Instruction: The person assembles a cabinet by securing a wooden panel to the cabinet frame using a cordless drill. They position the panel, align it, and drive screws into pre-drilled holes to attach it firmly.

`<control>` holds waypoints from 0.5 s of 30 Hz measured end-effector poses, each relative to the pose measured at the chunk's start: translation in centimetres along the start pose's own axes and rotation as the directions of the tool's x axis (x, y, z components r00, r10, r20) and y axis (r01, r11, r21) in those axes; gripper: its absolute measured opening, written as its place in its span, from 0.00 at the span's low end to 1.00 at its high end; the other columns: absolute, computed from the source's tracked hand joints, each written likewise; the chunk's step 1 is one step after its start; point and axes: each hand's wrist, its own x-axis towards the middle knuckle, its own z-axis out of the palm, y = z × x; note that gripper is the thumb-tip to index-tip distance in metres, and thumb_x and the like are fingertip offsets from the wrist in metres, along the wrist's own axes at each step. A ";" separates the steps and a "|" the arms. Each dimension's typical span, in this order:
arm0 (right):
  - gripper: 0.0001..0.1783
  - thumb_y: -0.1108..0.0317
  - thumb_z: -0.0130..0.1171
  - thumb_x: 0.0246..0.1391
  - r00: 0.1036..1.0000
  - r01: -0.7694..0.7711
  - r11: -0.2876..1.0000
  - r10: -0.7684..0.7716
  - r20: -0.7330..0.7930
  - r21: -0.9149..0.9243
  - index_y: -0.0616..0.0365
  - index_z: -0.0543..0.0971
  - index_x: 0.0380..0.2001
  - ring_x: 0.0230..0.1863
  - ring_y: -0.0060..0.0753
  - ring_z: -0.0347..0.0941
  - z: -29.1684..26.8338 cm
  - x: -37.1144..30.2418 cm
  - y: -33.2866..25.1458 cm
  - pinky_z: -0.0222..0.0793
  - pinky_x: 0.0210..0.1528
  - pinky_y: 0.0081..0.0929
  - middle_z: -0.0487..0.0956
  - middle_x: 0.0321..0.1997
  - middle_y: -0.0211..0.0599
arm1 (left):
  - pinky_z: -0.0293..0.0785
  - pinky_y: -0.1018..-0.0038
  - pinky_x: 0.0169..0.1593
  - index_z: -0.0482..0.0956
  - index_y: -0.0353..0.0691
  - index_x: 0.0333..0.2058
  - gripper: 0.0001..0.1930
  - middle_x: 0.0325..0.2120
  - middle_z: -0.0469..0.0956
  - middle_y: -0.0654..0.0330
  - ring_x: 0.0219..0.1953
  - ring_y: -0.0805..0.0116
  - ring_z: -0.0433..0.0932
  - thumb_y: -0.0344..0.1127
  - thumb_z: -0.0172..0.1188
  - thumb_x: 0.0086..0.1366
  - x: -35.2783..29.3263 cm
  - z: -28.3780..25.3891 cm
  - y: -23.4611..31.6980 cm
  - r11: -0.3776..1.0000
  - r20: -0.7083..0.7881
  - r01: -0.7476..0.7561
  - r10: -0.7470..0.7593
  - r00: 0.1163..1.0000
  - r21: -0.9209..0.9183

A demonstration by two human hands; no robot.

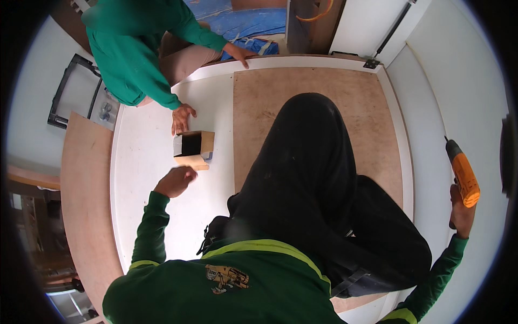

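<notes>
Out at the right, my right hand [462,211] is closed round the handle of an orange and black cordless drill [465,175], its bit pointing away from me beside the white wall. My left hand [175,182] hovers just on the near side of a small open cardboard box [206,141], apart from it. Its fingers are curled together and slightly blurred, and what they may hold is hidden. The box stands on a white panel [162,216] with its flaps up and a dark inside; its contents cannot be made out.
A person in a green top [135,59] crouches at the far left, one hand [183,116] by the box, the other [238,54] on the panel frame's far edge. My bent knee covers part of a brown plywood sheet [259,108]. A gas strut [394,29] stands far right.
</notes>
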 end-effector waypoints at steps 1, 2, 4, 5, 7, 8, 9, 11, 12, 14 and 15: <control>0.19 0.69 0.62 0.67 0.999 -0.033 0.999 0.033 -0.011 -0.037 0.62 0.77 0.59 0.38 0.22 0.73 0.4 0.0 0.2 0.72 0.40 0.26 0.79 0.48 0.29 | 0.77 0.55 0.55 0.82 0.35 0.44 0.12 0.43 0.84 0.46 0.50 0.45 0.81 0.35 0.52 0.75 0.7 0.7 -0.3 0.996 -0.193 -0.066 0.052 0.980 -0.067; 0.18 0.69 0.62 0.67 1.000 -0.021 0.999 0.021 -0.001 0.025 0.61 0.77 0.58 0.39 0.22 0.74 1.3 -0.1 0.6 0.74 0.41 0.27 0.80 0.47 0.29 | 0.77 0.56 0.54 0.81 0.33 0.44 0.10 0.42 0.83 0.45 0.50 0.44 0.81 0.29 0.50 0.75 2.3 1.2 -1.0 0.989 -0.323 -0.131 0.100 0.941 -0.074; 0.15 0.71 0.61 0.67 0.998 0.058 0.979 -0.058 -0.002 0.196 0.61 0.77 0.54 0.37 0.22 0.74 3.6 0.2 1.0 0.74 0.40 0.26 0.79 0.42 0.29 | 0.78 0.56 0.54 0.81 0.35 0.43 0.09 0.41 0.81 0.46 0.46 0.43 0.81 0.27 0.52 0.71 5.8 2.1 -3.4 0.973 -0.430 -0.161 0.218 0.876 0.166; 0.13 0.72 0.60 0.66 0.998 0.057 0.953 -0.059 -0.002 0.297 0.62 0.77 0.52 0.34 0.22 0.72 4.5 0.5 1.1 0.72 0.39 0.25 0.77 0.38 0.28 | 0.79 0.56 0.54 0.83 0.37 0.43 0.10 0.41 0.82 0.47 0.46 0.44 0.82 0.27 0.53 0.69 7.4 2.3 -4.7 0.947 -0.412 -0.125 0.245 0.878 0.295; 0.17 0.77 0.61 0.60 0.998 -0.019 0.967 0.005 0.056 0.254 0.64 0.78 0.52 0.34 0.25 0.75 5.1 0.7 1.5 0.74 0.40 0.27 0.79 0.38 0.29 | 0.79 0.54 0.55 0.82 0.37 0.46 0.11 0.43 0.82 0.47 0.48 0.44 0.82 0.27 0.54 0.68 9.7 2.7 -6.9 0.921 -0.305 -0.077 0.204 0.930 0.383; 0.20 0.77 0.59 0.60 0.994 0.041 0.976 -0.063 0.094 0.214 0.64 0.78 0.56 0.36 0.24 0.76 5.5 0.9 1.9 0.75 0.42 0.26 0.81 0.43 0.30 | 0.79 0.52 0.55 0.82 0.37 0.47 0.12 0.44 0.83 0.47 0.49 0.45 0.82 0.27 0.55 0.68 11.0 2.7 -7.5 0.895 -0.215 0.009 0.097 0.972 0.446; 0.24 0.78 0.58 0.59 0.979 0.133 0.968 -0.161 0.123 0.211 0.66 0.78 0.59 0.40 0.27 0.77 5.9 1.0 2.4 0.75 0.46 0.28 0.82 0.47 0.32 | 0.80 0.53 0.54 0.83 0.38 0.47 0.12 0.44 0.83 0.47 0.49 0.45 0.82 0.27 0.56 0.67 12.2 2.7 -7.7 0.875 -0.218 -0.025 0.148 0.965 0.483; 0.25 0.76 0.63 0.56 0.981 0.190 0.981 -0.188 0.049 -0.044 0.66 0.78 0.58 0.45 0.35 0.80 6.6 0.5 3.9 0.76 0.51 0.32 0.83 0.50 0.38 | 0.81 0.53 0.52 0.84 0.40 0.47 0.13 0.43 0.84 0.48 0.48 0.44 0.83 0.29 0.60 0.65 14.3 2.9 -7.3 0.809 -0.174 -0.041 0.175 0.969 0.586; 0.23 0.73 0.69 0.55 0.984 0.173 0.973 -0.179 -0.025 -0.156 0.65 0.78 0.54 0.47 0.41 0.80 6.8 0.2 4.7 0.76 0.52 0.35 0.82 0.49 0.43 | 0.82 0.53 0.51 0.84 0.40 0.47 0.13 0.43 0.84 0.48 0.47 0.45 0.83 0.30 0.61 0.64 15.0 2.5 -6.9 0.798 -0.148 -0.043 0.164 0.975 0.601; 0.23 0.69 0.75 0.53 0.987 0.086 0.973 -0.113 -0.117 -0.213 0.65 0.77 0.49 0.48 0.47 0.81 7.4 -0.5 6.3 0.77 0.53 0.37 0.80 0.47 0.48 | 0.83 0.54 0.50 0.84 0.41 0.48 0.15 0.42 0.84 0.49 0.46 0.45 0.84 0.30 0.64 0.61 15.3 1.4 -6.1 0.765 -0.082 -0.078 0.168 0.982 0.640; 0.24 0.69 0.75 0.53 0.989 0.039 0.987 -0.060 -0.136 -0.156 0.65 0.77 0.49 0.47 0.47 0.82 8.1 -0.7 6.8 0.77 0.51 0.38 0.80 0.47 0.48 | 0.84 0.54 0.49 0.84 0.42 0.48 0.15 0.41 0.85 0.49 0.45 0.45 0.84 0.31 0.65 0.60 15.2 0.7 -5.7 0.740 -0.049 -0.060 0.125 0.991 0.670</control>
